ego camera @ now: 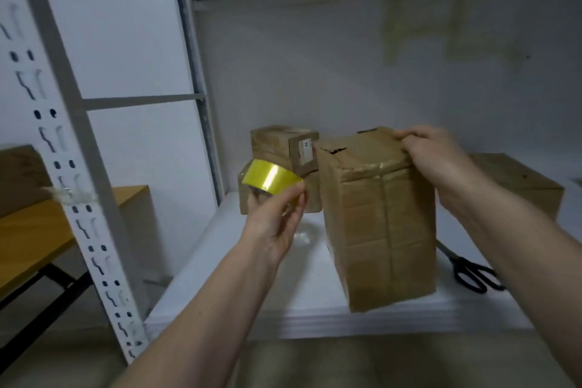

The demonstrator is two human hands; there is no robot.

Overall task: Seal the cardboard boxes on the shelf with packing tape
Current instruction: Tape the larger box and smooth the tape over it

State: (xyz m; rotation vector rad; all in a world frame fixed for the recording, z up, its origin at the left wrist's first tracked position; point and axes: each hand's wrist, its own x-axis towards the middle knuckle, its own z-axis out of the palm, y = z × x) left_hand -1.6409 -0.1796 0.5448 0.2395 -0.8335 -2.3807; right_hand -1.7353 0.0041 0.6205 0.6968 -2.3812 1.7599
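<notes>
Tape roll in the left hand, tall box under the right.
The left hand [274,217] pinches the yellow tape roll [269,178] between curled fingers [297,198], beside the tall cardboard box [378,224] on the shelf [283,293]; the right hand [437,157] grips its top back edge.

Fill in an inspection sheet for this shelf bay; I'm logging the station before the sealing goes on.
Surface: white shelf, boxes standing on it.
Job's things: tall box upright, top torn near the left edge; yellow tape roll held above the shelf; stacked boxes behind; low box at right.
Clutter: black scissors lying on the shelf at right.
Grippers: left hand pinches the roll; right hand grips the tall box's top.
Cables: nothing seen.
Surroundings: perforated upright; wooden table at left.
</notes>
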